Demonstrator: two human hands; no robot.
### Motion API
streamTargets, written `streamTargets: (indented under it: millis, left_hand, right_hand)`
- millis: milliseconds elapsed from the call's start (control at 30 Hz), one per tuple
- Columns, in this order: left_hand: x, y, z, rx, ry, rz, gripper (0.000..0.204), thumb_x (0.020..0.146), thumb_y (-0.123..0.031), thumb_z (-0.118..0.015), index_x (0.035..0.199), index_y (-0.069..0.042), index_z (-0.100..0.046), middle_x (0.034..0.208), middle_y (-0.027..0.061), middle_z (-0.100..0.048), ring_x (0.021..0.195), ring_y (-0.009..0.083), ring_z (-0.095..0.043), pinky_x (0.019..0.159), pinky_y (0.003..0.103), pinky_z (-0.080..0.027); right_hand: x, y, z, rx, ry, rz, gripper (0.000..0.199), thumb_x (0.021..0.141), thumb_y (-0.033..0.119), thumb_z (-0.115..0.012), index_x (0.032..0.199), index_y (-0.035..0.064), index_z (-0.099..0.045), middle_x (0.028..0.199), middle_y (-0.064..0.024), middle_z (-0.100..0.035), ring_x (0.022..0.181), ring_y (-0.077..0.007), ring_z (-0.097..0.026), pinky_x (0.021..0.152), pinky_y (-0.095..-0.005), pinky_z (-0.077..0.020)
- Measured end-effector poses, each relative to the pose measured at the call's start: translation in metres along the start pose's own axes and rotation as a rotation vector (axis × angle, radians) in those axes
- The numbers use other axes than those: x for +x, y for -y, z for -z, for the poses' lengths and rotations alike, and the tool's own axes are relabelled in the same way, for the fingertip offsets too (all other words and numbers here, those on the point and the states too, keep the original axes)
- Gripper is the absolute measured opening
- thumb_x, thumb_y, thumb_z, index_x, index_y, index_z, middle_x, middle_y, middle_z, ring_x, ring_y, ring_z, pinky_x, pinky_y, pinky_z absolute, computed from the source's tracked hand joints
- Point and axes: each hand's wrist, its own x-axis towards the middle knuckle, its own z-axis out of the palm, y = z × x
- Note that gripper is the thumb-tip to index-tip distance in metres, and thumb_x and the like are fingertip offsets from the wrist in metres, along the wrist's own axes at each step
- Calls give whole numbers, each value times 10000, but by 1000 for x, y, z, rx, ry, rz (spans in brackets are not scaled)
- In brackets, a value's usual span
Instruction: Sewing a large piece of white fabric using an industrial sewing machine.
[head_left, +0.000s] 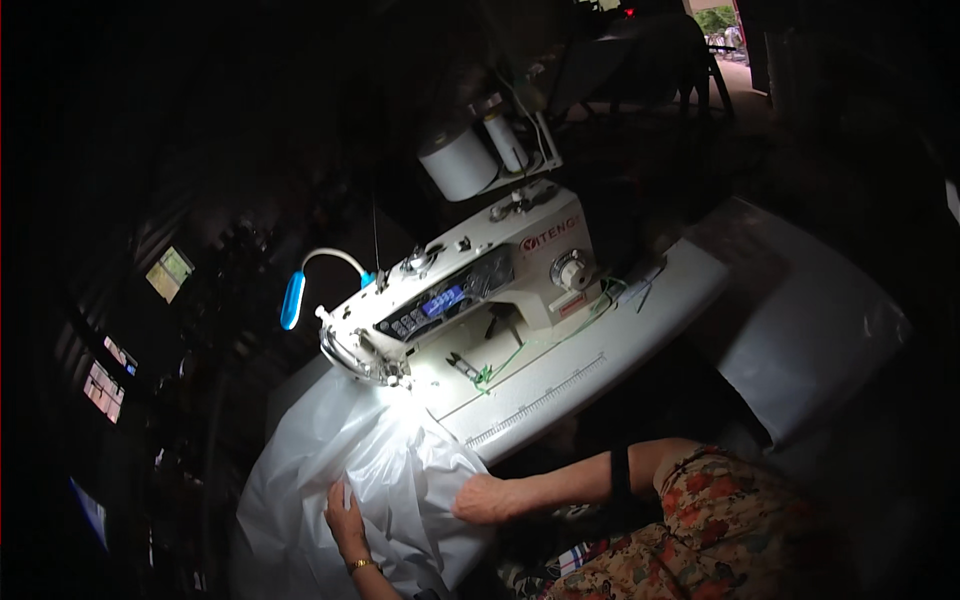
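A white, slightly see-through sheet [300, 470] hangs in gathered folds over the left end of a sewing machine [540, 240] and down toward me. Its upper part lies under the brightly lit needle area, where glare hides the needle. My left hand [345, 515], with a gold-coloured band at the wrist, is closed on a fold of the sheet. To its right, my right hand [485, 498] is closed in a fist at the sheet's right edge, just below the machine bed. Its fingertips are turned out of sight.
Small thread snips [463, 367] with green cord lie on the machine bed [560, 385]. A blue lamp [292, 300] on a bent neck stands left of the machine head. Behind are a large white thread cone [458, 163] and a thinner spool [507, 143]. Another white sheet [810, 340] drapes at right.
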Motion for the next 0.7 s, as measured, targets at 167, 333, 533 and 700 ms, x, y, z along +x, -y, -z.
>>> streamTargets:
  millis: [167,333,533,700]
  left_hand:
    - [-9,13,16,36,-19,72,382,917,-160,-588,1268,-13,-603,1367,141,-561,1264,310,-515,1061,424,-372]
    - [-8,18,8,35,-20,73,386,922,-175,-592,1282,-37,-601,1373,116,-560,1267,297,-514,1074,454,-353]
    - [-13,23,10,50,-15,85,387,934,-202,-584,1293,-61,-597,1409,98,-530,1288,284,-494,1099,473,-320]
    - [-16,15,9,111,-11,125,388,947,-222,-568,1303,-69,-595,1405,91,-533,1312,268,-476,1136,499,-270]
  right_hand:
    - [-29,32,72,684,626,143,105,752,232,-625,749,135,-667,901,-91,-677,979,-282,-634,808,-462,-475]
    - [-105,49,63,827,594,132,71,799,155,-617,824,93,-640,899,-81,-663,930,-297,-634,822,-445,-468]
    - [-105,53,118,1922,615,-84,281,947,143,-568,1182,-7,-603,1110,-107,-662,1075,-184,-618,975,-328,-467]
    - [-110,14,201,1258,-68,-510,213,1005,210,-555,1111,50,-648,1037,-76,-685,979,-140,-643,879,-291,-494]
